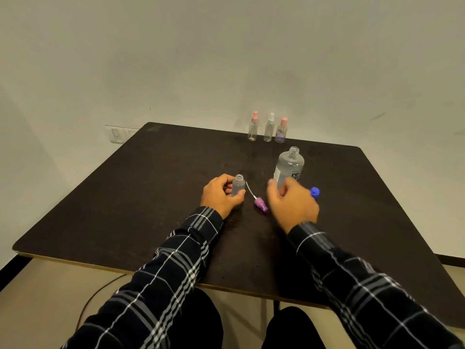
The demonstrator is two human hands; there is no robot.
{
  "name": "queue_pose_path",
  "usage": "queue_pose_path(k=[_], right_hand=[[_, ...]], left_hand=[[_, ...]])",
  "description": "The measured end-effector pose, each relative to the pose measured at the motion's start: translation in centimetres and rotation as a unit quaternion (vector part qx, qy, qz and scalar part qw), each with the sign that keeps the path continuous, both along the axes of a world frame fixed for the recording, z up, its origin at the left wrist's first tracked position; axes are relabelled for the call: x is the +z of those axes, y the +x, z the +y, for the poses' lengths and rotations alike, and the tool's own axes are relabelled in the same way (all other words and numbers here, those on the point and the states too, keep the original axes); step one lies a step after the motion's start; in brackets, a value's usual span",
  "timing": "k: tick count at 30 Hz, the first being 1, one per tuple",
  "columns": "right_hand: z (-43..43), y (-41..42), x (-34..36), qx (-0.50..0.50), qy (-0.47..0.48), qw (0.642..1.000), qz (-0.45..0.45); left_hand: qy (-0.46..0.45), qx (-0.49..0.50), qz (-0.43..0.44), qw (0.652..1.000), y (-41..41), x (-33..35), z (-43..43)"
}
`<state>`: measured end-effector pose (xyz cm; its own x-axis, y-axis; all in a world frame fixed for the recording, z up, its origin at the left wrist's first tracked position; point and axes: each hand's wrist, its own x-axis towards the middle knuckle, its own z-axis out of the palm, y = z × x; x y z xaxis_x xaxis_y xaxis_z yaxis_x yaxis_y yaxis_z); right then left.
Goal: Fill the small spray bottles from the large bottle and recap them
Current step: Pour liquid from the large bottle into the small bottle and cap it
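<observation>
My left hand (221, 195) grips a small uncapped clear bottle (238, 185) standing upright on the dark table (151, 197). Its purple spray cap (260, 204) with a white dip tube lies on the table just right of it. My right hand (292, 200) hovers with fingers loosely spread in front of the large clear bottle (289, 166), which stands open and uncapped; the hand hides the bottle's base and looks blurred. The large bottle's blue cap (314, 192) lies just right of my right hand.
Three capped small spray bottles stand in a row at the table's far edge: pink-capped (253, 128), white-capped (269, 128), and pink-capped with a purple label (281, 131). A wall socket (117, 135) sits on the wall at left. A cable runs on the floor below.
</observation>
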<state>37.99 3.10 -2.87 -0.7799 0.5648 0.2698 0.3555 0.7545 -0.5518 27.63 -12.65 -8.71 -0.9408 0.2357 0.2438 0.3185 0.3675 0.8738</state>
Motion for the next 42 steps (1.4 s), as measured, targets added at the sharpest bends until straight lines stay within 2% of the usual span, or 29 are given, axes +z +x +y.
queue_pose_path(k=[2, 4, 11, 14, 18, 21, 28, 36, 42], right_hand=[[-1.3, 0.2, -1.1, 0.071, 0.061, 0.991, -0.098], [-1.6, -0.4, -1.8, 0.087, 0.063, 0.982, -0.154], [-1.0, -1.7, -2.3, 0.079, 0.062, 0.977, -0.188], [-1.0, -1.4, -2.1, 0.076, 0.056, 0.983, -0.156], [-0.5, -0.4, -1.1, 0.086, 0.021, 0.996, -0.012], [0.7, 0.2, 0.0, 0.122, 0.017, 0.99, 0.07], [3.4, 0.7, 1.0, 0.177, 0.142, 0.973, 0.047], [2.2, -1.3, 2.4, 0.198, 0.207, 0.958, 0.028], [2.5, -1.9, 3.0, 0.207, 0.213, 0.954, 0.027]], left_hand=[[-0.005, 0.0, 0.001, 1.0, 0.0, 0.1, -0.1], [-0.007, 0.003, 0.003, 1.0, 0.1, 0.1, 0.0], [-0.006, 0.013, -0.003, 1.0, 0.2, 0.1, 0.2], [-0.007, 0.01, -0.006, 1.0, 0.1, 0.3, 0.1], [-0.006, 0.008, -0.009, 1.0, 0.2, 0.4, 0.2], [0.001, 0.005, -0.014, 1.0, 0.2, 0.5, 0.1], [-0.007, 0.002, -0.017, 1.0, 0.3, 0.5, 0.2], [-0.009, 0.007, -0.02, 1.0, 0.6, 0.7, 0.0], [-0.012, 0.004, -0.02, 1.0, 0.4, 0.5, -0.1]])
